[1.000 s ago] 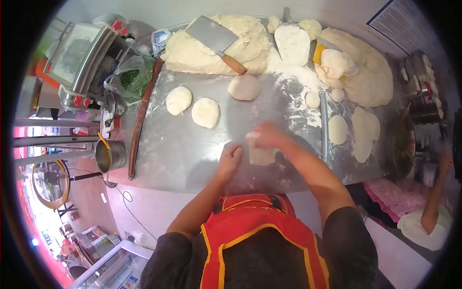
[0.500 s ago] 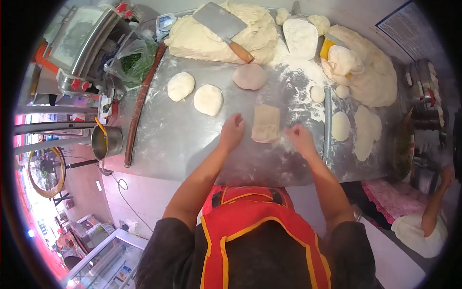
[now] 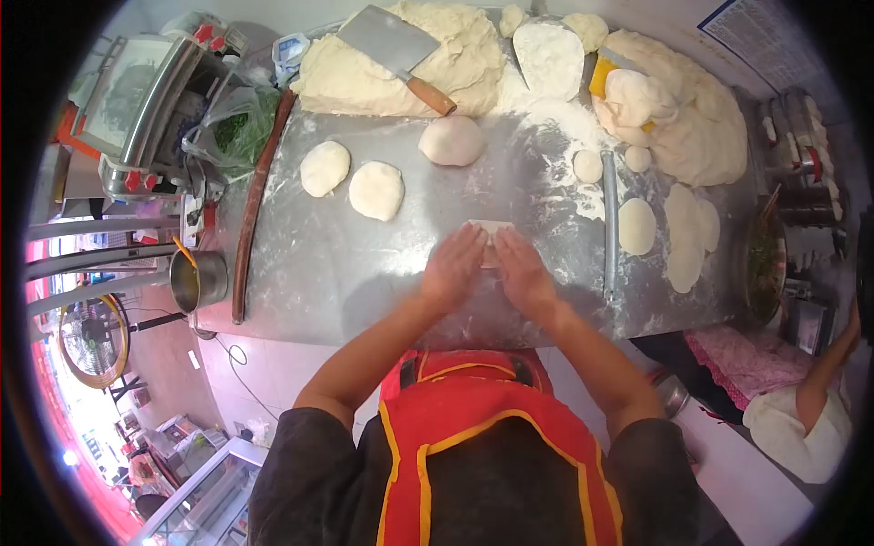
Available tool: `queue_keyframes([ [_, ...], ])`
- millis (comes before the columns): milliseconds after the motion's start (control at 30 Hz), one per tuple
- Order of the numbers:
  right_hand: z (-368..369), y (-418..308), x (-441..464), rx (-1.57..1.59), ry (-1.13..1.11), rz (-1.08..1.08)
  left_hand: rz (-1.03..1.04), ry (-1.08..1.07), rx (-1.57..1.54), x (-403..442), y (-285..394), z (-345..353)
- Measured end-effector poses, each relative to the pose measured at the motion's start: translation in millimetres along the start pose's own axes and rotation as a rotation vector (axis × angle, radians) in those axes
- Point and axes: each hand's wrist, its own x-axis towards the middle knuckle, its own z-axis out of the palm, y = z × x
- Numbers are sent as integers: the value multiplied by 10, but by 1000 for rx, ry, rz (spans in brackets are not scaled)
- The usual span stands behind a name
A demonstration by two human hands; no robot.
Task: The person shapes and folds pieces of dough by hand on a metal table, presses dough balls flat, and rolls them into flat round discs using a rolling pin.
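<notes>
My left hand (image 3: pixel 455 267) and my right hand (image 3: pixel 525 267) lie side by side on a small flat piece of dough (image 3: pixel 492 227), fingers together and thumbs nearly touching. They cover most of it; its far edge and a strip between them show. Farther back is a pinkish dough round (image 3: pixel 452 141), with two white rounds (image 3: pixel 325 169) (image 3: pixel 376 191) to its left. A cleaver (image 3: pixel 391 41) with a wooden handle rests on a big dough slab (image 3: pixel 314 84) at the table's back.
A long wooden rod (image 3: pixel 256 209) lies at left beside a pot (image 3: pixel 198 280) and a bag of greens (image 3: pixel 244 127). At right are a grey rod (image 3: pixel 611 227), flattened dough (image 3: pixel 683 238), a large dough mass (image 3: pixel 715 127) and a pan (image 3: pixel 765 264). Another person's arm (image 3: pixel 827 369) shows at lower right.
Both hands have come together onto the dough piece, which lay uncovered between them half a second ago. The dough now shows a shorter visible part. The camera view has shifted slightly.
</notes>
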Motion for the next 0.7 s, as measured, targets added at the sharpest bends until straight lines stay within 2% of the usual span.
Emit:
queue_keyframes([
  [133, 5, -109, -64, -114, -42, -41, 0, -138, 160, -85, 77, 80],
  [233, -6, -114, 38, -174, -103, -3, -49, -128, 154, -1, 102, 68],
  [300, -130, -96, 86, -252, -204, -12, 35, -311, 144, 78, -14, -96],
  [333, -212, -70, 69, -103, -160, 122, 75, -407, 136, 151, -45, -190],
  [400, -337, -33, -37, 205, -83, 389, -303, -238, -178, 362, -66, -318],
  [433, -308, -44, -81, 460, -65, 618, -492, -148, -333, 457, -113, -356],
  [467, -254, -44, -139, 717, -44, 848, -439, -61, -347, 430, -299, -105],
  [500, -221, -38, -170, 975, -17, 1074, -481, -207, -270, 532, -269, -138],
  [567, -118, -151, -127, 1330, 98, 1282, -548, -501, -114, 769, -95, -256],
  [600, -66, -217, -86, 1511, 168, 1377, -468, -459, -109, 766, -86, -249],
  [700, 16, -320, 49, 1773, 374, 1369, -231, -315, -58, 656, 42, -346],
])
